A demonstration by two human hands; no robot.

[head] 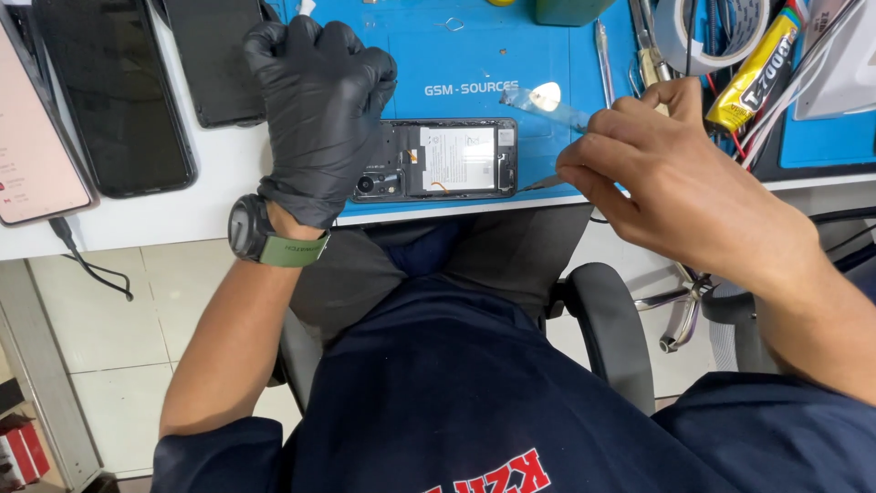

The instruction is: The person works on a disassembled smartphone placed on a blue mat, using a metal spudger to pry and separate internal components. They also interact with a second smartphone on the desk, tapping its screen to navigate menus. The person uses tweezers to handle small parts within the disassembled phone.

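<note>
— Phone (pixel 438 160), back cover off, lies on the blue mat (pixel 456 64) at the near edge of the worktop (pixel 182 215). What step are you on?

— Internal work, I judge. My left hand (pixel 319 119), in a black glove, presses down on the camera end, fingers curled over the frame. My right hand (pixel 657 173), bare, is pinched shut on a thin metal tool (pixel 538 183) whose tip sits at the phone's other end, touching or just beside the frame; I cannot tell which.

— Next move calls for?

— Steady hold, light pressure, I'd guess; the white battery (pixel 458 158) sits close to the tip.

— Containers?

— None I can read for contents. Tape roll (pixel 707 36) and a yellow glue tube (pixel 753 68) lie loose toward the far right corner; dark phones (pixel 119 91) rest along the left edge.
</note>
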